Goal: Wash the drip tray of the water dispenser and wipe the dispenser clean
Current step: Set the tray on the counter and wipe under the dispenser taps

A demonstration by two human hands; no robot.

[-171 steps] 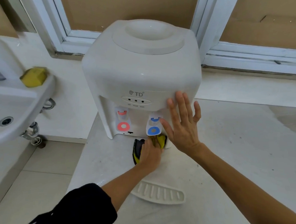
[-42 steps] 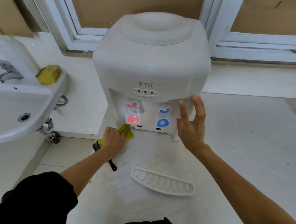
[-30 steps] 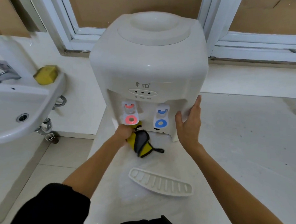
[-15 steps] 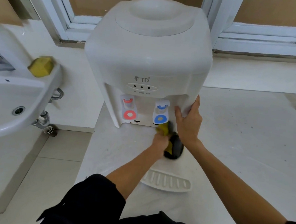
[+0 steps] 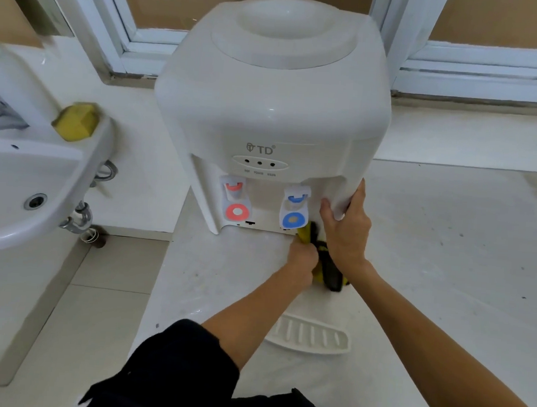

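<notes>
- Left hand (image 5: 301, 258) grips yellow-black cleaning cloth (image 5: 327, 270) under white plastic water dispenser (image 5: 271, 118), below its blue tap.
- Right hand (image 5: 345, 230) clamps dispenser's right front leg.
- White slotted drip tray (image 5: 311, 335) in front of dispenser.
- Risk: hard scrubbing shoves dispenser back.

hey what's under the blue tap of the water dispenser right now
Under the blue tap the left hand holds a yellow and black cloth against the dispenser base. The right hand covers part of the cloth; the recess floor is hidden.
</notes>
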